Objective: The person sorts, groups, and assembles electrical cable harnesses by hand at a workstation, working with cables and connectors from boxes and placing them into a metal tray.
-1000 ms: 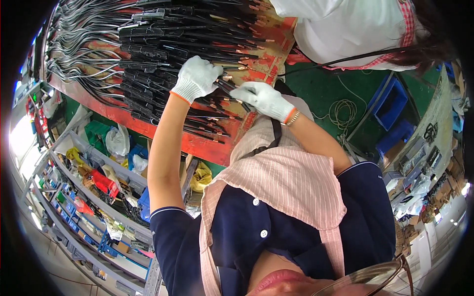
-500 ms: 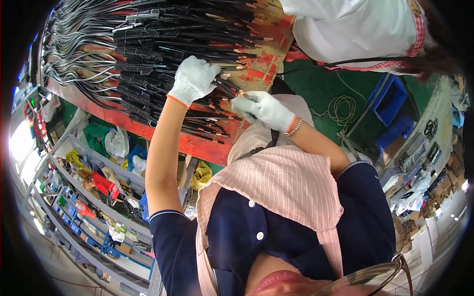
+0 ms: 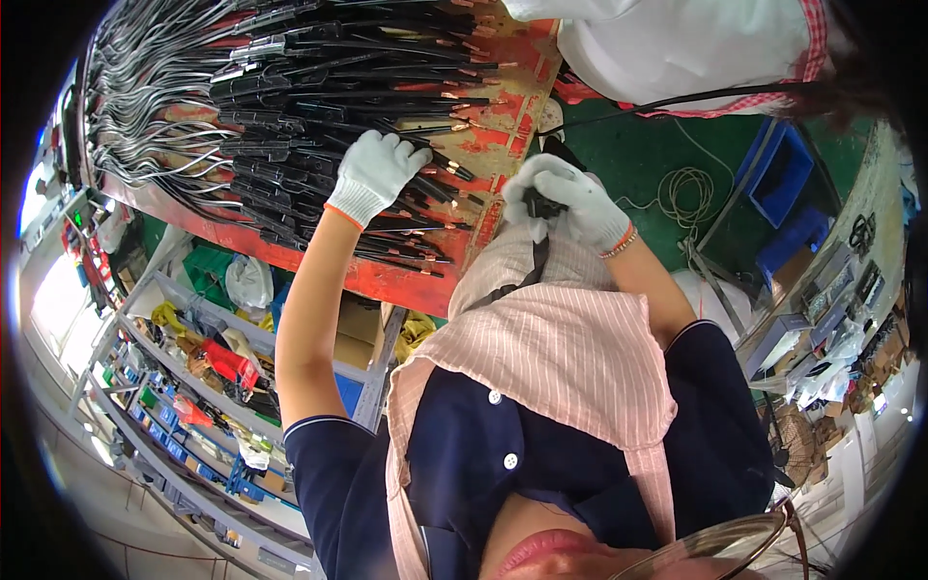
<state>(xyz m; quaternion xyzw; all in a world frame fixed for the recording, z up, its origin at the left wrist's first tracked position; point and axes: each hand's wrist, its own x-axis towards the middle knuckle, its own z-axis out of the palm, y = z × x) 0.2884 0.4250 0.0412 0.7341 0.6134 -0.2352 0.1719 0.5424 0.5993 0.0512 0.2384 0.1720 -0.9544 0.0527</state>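
My left hand (image 3: pixel 375 176), in a white knitted glove with an orange cuff, is closed over black cables (image 3: pixel 447 166) at the table's near side. Their bare copper ends stick out to the right of the fingers. Above my lap, off the table's edge, my right hand (image 3: pixel 570 201), gloved the same way, is curled round a small black thing (image 3: pixel 543 205). Its kind is mostly hidden by the fingers. A black strap (image 3: pixel 539 256) hangs just below it over my striped apron (image 3: pixel 551 348). Many more black cables (image 3: pixel 387 101) with copper tips lie in rows beyond my left hand.
The worn red table (image 3: pixel 377 280) also carries grey wires (image 3: pixel 145 116) at the far left. A co-worker's white garment (image 3: pixel 686 48) is at the upper right. Blue crates (image 3: pixel 778 174) and a coiled cord (image 3: pixel 684 193) lie on the green floor. Shelves (image 3: pixel 222 348) stand at left.
My right hand has moved right, away from the copper ends by my left hand, to above my lap, and now holds something black. My left hand stays over the cables.
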